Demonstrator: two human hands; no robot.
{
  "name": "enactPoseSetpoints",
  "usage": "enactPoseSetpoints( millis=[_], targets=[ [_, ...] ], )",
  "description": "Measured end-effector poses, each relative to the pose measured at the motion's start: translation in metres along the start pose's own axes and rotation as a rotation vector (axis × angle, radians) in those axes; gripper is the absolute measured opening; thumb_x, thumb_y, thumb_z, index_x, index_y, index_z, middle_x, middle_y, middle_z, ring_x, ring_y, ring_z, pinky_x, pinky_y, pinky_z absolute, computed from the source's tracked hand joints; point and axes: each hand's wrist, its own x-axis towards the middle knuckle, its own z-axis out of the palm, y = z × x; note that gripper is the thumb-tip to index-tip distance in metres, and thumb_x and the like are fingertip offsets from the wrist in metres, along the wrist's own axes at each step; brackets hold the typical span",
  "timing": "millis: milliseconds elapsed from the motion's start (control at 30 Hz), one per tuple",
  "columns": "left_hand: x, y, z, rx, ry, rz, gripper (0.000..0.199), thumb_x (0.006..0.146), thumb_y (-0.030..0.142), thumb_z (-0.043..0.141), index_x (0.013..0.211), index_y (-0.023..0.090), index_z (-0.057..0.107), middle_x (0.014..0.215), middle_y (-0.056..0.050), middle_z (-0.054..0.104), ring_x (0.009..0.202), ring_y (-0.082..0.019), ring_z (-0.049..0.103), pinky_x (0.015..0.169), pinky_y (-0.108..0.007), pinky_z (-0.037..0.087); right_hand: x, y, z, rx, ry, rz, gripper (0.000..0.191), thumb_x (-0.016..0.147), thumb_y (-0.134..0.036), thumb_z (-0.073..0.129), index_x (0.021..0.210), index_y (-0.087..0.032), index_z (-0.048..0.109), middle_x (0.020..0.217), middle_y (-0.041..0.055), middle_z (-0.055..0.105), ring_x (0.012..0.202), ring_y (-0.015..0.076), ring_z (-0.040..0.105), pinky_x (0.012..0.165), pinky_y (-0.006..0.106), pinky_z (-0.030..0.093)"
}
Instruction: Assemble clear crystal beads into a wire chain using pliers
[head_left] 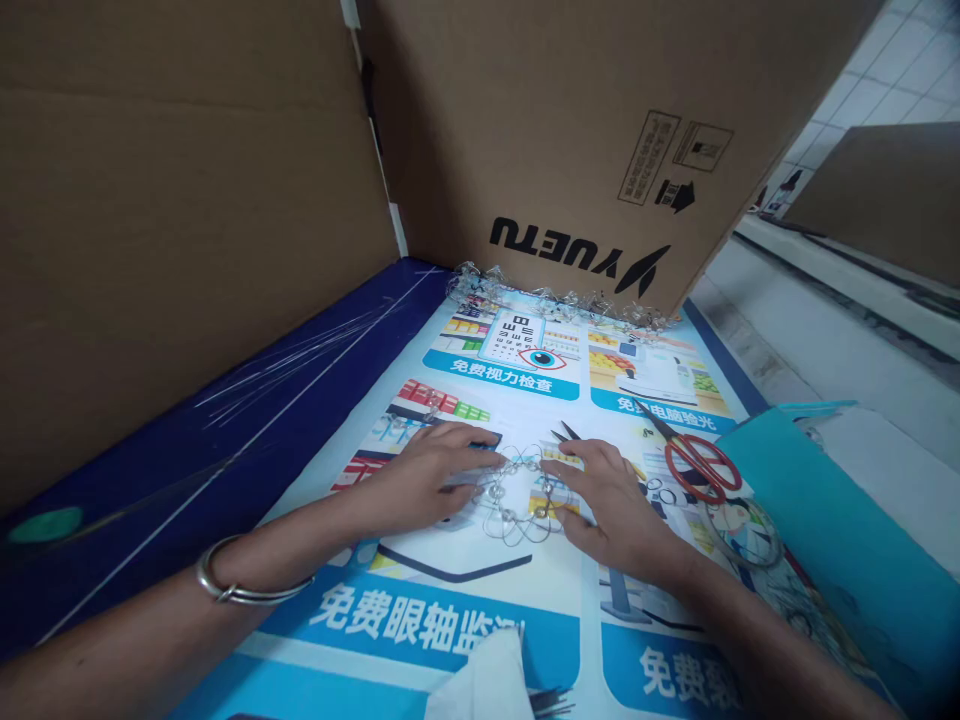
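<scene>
A wire-and-bead ornament (521,495) of looped silver wire lies on the printed poster (420,620), between my hands. My left hand (424,478) grips a tool with a blue and grey handle (469,465), and its end sits at the ornament's left side. My right hand (607,500) rests at the ornament's right side. Black pointed tips (566,434) stick out past its fingers, so it seems to hold a small pair of pliers or tweezers. A metal bangle (247,585) circles my left wrist.
Red-handled scissors (697,465) lie to the right, beside a loop of thin wire (742,530) and a teal folder (825,520). A strip of clear beads (555,300) runs along a cardboard box (585,130). A white tissue (487,685) sits at the front edge, and loose wires (292,360) lie on the blue left border.
</scene>
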Motion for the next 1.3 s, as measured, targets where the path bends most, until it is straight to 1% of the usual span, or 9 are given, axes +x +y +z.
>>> enactPoseSetpoints(
  millis=[133,333,567,833,967,1100,1300],
  targets=[
    [0.001,0.003,0.001,0.036,0.002,-0.025,0.043,0.076,0.016,0.05,0.116,0.031,0.053,0.125,-0.001,0.046,0.114,-0.024,0.038,0.095,-0.04,0.03,0.002,-0.001,0.0,-0.01,-0.007,0.016,0.051,0.072,-0.025,0.051,0.123,-0.026,0.047,0.127,0.0072,0.039,0.116,0.0269,0.029,0.092,0.045,0.028],
    [0.004,0.005,0.006,0.084,0.037,-0.038,0.047,0.073,0.01,0.047,0.114,0.032,0.054,0.123,0.0,0.048,0.113,-0.023,0.038,0.094,-0.041,0.031,0.005,0.0,-0.001,0.013,-0.007,-0.018,0.05,0.071,-0.024,0.05,0.121,-0.025,0.049,0.123,0.0078,0.042,0.114,0.027,0.031,0.091,0.045,0.03],
    [0.007,0.005,0.009,0.072,0.062,-0.034,0.047,0.072,0.008,0.047,0.11,0.031,0.058,0.119,0.0,0.051,0.109,-0.022,0.042,0.093,-0.039,0.032,0.006,0.0,-0.001,0.068,0.022,-0.067,0.048,0.069,-0.02,0.052,0.117,-0.022,0.052,0.119,0.0079,0.045,0.111,0.0253,0.034,0.091,0.043,0.032],
    [0.008,0.004,0.01,0.059,0.086,-0.042,0.048,0.071,0.006,0.046,0.11,0.032,0.058,0.117,0.001,0.054,0.107,-0.021,0.043,0.091,-0.039,0.033,0.009,-0.001,0.001,0.116,0.055,-0.103,0.048,0.067,-0.013,0.049,0.113,-0.02,0.053,0.115,0.0076,0.047,0.109,0.0232,0.036,0.092,0.04,0.033],
    [0.009,0.007,0.011,0.049,0.092,-0.046,0.05,0.07,0.006,0.046,0.112,0.032,0.057,0.117,0.001,0.054,0.107,-0.021,0.043,0.091,-0.039,0.033,0.009,-0.001,0.002,0.132,0.058,-0.107,0.048,0.066,-0.011,0.048,0.113,-0.02,0.053,0.114,0.0074,0.047,0.108,0.0229,0.036,0.091,0.039,0.033],
    [0.009,0.006,0.01,0.054,0.1,-0.037,0.049,0.072,0.006,0.045,0.113,0.031,0.056,0.117,0.0,0.054,0.107,-0.021,0.043,0.091,-0.039,0.033,0.008,-0.002,0.005,0.13,0.087,-0.09,0.048,0.065,-0.012,0.048,0.112,-0.019,0.052,0.114,0.0078,0.047,0.108,0.0226,0.037,0.092,0.039,0.033],
    [0.005,-0.003,0.011,0.02,0.149,0.01,0.039,0.077,0.013,0.049,0.113,0.027,0.055,0.115,-0.002,0.055,0.107,-0.02,0.045,0.092,-0.037,0.034,0.006,-0.002,0.011,0.105,0.127,-0.072,0.047,0.068,-0.014,0.047,0.114,-0.018,0.05,0.114,0.0089,0.047,0.108,0.0237,0.037,0.093,0.042,0.031]
  ],
)
